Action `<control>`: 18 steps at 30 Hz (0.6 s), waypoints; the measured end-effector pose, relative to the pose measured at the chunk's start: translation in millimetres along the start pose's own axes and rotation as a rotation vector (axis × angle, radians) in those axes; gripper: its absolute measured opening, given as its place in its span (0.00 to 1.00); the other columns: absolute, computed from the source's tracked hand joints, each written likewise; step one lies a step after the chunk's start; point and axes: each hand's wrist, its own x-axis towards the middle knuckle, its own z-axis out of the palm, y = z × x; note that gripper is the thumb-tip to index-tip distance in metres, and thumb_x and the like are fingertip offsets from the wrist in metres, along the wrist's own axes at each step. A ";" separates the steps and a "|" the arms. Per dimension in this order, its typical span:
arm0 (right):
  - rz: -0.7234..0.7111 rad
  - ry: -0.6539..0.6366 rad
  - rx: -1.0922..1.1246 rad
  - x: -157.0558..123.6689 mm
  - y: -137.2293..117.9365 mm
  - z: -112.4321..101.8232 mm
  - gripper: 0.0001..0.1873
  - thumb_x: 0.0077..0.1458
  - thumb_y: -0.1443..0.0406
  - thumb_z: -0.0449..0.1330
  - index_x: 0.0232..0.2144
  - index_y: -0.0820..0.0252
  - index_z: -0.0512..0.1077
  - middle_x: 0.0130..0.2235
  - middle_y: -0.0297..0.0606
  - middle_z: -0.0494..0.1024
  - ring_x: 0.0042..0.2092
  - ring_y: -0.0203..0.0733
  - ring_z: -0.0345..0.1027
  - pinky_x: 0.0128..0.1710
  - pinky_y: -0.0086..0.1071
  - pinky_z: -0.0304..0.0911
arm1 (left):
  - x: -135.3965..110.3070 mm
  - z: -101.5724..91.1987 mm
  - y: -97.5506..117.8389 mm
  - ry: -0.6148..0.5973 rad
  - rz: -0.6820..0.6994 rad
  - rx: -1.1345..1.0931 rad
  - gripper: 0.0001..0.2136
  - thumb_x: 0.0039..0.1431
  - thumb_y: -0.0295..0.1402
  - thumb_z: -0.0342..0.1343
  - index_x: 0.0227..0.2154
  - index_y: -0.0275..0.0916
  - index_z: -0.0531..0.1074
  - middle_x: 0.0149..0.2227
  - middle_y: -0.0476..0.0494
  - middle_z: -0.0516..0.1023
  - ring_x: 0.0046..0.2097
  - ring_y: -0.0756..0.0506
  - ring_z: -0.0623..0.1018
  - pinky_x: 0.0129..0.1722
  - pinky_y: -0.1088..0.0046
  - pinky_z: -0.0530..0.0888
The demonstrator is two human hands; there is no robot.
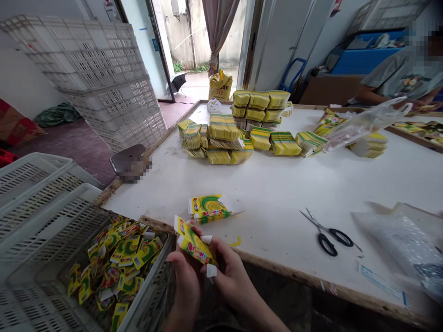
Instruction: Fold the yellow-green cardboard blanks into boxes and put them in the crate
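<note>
Both my hands close around one small yellow and green crayon box (196, 246) in front of the table's near edge. My left hand (187, 281) supports it from the left, thumb raised along its side. On the other side, my right hand (230, 269) grips the box's lower end, with white wraps on two fingertips. The box is tilted, with a flap standing out at its upper end. Just beyond, flattened crayon boxes (211, 207) lie on the white table (270, 184). Down to the left, a white plastic crate (145, 290) holds many folded boxes (119, 249).
Black-handled scissors (323, 233) lie partly open on the right, near a clear plastic bag (401, 244). Bundled flat boxes (224, 127) are stacked at the back. Tall white crates (114, 74) stand left, and a person (398, 76) sits at the far right.
</note>
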 end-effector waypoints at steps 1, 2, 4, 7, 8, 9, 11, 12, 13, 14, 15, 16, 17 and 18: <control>0.017 -0.003 0.049 3.1 -0.8 -3.3 0.26 0.46 0.65 0.68 0.49 0.55 0.71 0.41 0.37 0.78 0.43 0.45 0.71 0.44 0.35 0.65 | 0.7 1.7 0.9 -0.002 -0.024 -0.039 0.38 0.39 0.70 0.48 0.37 0.41 0.78 0.36 0.40 0.81 0.42 0.38 0.80 0.41 0.64 0.77; 0.035 -0.005 0.110 6.1 -1.8 -7.0 0.26 0.45 0.63 0.68 0.49 0.55 0.71 0.40 0.36 0.78 0.43 0.45 0.71 0.43 0.34 0.65 | 1.6 3.3 1.6 -0.008 -0.055 -0.073 0.35 0.42 0.67 0.52 0.37 0.41 0.79 0.38 0.40 0.82 0.43 0.38 0.80 0.41 0.64 0.77; 0.075 -0.005 0.234 11.0 -3.6 -14.5 0.25 0.45 0.59 0.70 0.47 0.55 0.72 0.38 0.36 0.79 0.41 0.44 0.72 0.41 0.34 0.65 | 3.4 4.4 1.1 -0.018 -0.112 -0.093 0.24 0.47 0.56 0.61 0.38 0.41 0.79 0.40 0.42 0.83 0.42 0.40 0.81 0.42 0.65 0.77; 0.124 0.016 0.342 14.4 -3.7 -23.2 0.23 0.44 0.56 0.70 0.43 0.55 0.74 0.37 0.37 0.80 0.40 0.44 0.73 0.40 0.34 0.66 | 4.7 -0.9 -5.6 -0.015 -0.153 -0.025 0.18 0.46 0.43 0.67 0.41 0.41 0.80 0.40 0.43 0.84 0.41 0.41 0.82 0.42 0.66 0.77; 0.132 0.024 0.358 14.4 -3.0 -24.8 0.23 0.43 0.55 0.71 0.42 0.55 0.75 0.37 0.38 0.81 0.40 0.45 0.73 0.39 0.35 0.66 | 4.7 -3.9 -8.4 -0.024 -0.152 0.010 0.19 0.47 0.43 0.67 0.42 0.41 0.79 0.40 0.43 0.84 0.41 0.41 0.82 0.41 0.67 0.77; 0.137 0.033 0.368 14.1 -2.1 -25.6 0.23 0.42 0.55 0.71 0.41 0.56 0.75 0.36 0.38 0.81 0.39 0.45 0.73 0.39 0.35 0.67 | 4.6 -7.1 -10.8 -0.034 -0.144 0.049 0.19 0.48 0.43 0.66 0.42 0.40 0.79 0.40 0.42 0.84 0.41 0.41 0.81 0.41 0.67 0.77; 0.135 0.055 0.380 12.7 0.4 -25.4 0.22 0.42 0.55 0.71 0.40 0.55 0.76 0.35 0.38 0.81 0.39 0.45 0.73 0.37 0.35 0.67 | 4.5 -12.9 -13.5 -0.057 -0.105 0.141 0.18 0.51 0.43 0.64 0.43 0.40 0.79 0.41 0.43 0.84 0.43 0.41 0.81 0.42 0.68 0.77; 0.131 0.065 0.378 12.0 1.9 -24.7 0.22 0.42 0.55 0.71 0.39 0.55 0.76 0.35 0.37 0.81 0.38 0.45 0.73 0.37 0.35 0.67 | 4.5 -15.1 -13.9 -0.069 -0.078 0.193 0.17 0.52 0.42 0.63 0.43 0.39 0.79 0.41 0.43 0.84 0.44 0.41 0.80 0.42 0.70 0.76; 0.125 0.074 0.371 11.4 3.5 -23.8 0.21 0.42 0.55 0.71 0.39 0.55 0.77 0.34 0.37 0.81 0.38 0.45 0.73 0.37 0.34 0.67 | 4.6 -16.5 -13.7 -0.075 -0.049 0.246 0.16 0.54 0.41 0.62 0.43 0.39 0.79 0.40 0.44 0.83 0.43 0.42 0.80 0.43 0.71 0.76; 0.116 0.083 0.360 11.0 5.3 -22.8 0.20 0.41 0.56 0.72 0.38 0.55 0.77 0.34 0.36 0.81 0.37 0.44 0.73 0.37 0.34 0.67 | 4.8 -17.3 -13.2 -0.074 -0.021 0.288 0.15 0.55 0.40 0.62 0.43 0.39 0.79 0.40 0.44 0.83 0.43 0.43 0.80 0.43 0.73 0.75; 0.107 0.092 0.349 10.9 7.0 -22.0 0.19 0.41 0.57 0.72 0.37 0.55 0.77 0.33 0.36 0.81 0.37 0.44 0.73 0.37 0.34 0.67 | 5.0 -17.4 -12.6 -0.065 -0.001 0.307 0.14 0.56 0.39 0.61 0.42 0.39 0.79 0.40 0.46 0.83 0.41 0.45 0.80 0.42 0.75 0.74; 0.098 0.100 0.341 11.0 8.6 -21.5 0.18 0.41 0.58 0.72 0.36 0.55 0.78 0.32 0.35 0.81 0.36 0.44 0.73 0.37 0.34 0.67 | 5.3 -16.9 -12.0 -0.052 0.009 0.303 0.12 0.56 0.39 0.61 0.41 0.39 0.79 0.39 0.47 0.83 0.40 0.46 0.79 0.41 0.76 0.74; 0.090 0.110 0.337 11.3 9.8 -21.3 0.17 0.41 0.58 0.72 0.36 0.56 0.78 0.32 0.35 0.81 0.36 0.43 0.73 0.37 0.34 0.67 | 5.7 -16.0 -11.5 -0.040 0.008 0.282 0.11 0.56 0.38 0.61 0.40 0.39 0.80 0.38 0.48 0.83 0.38 0.48 0.79 0.40 0.78 0.74; 0.082 0.118 0.333 11.7 10.5 -21.6 0.17 0.41 0.58 0.72 0.35 0.56 0.78 0.32 0.35 0.81 0.35 0.43 0.73 0.37 0.34 0.67 | 6.2 -15.0 -11.0 -0.030 0.000 0.251 0.10 0.56 0.37 0.62 0.38 0.39 0.80 0.37 0.49 0.83 0.37 0.49 0.79 0.38 0.78 0.74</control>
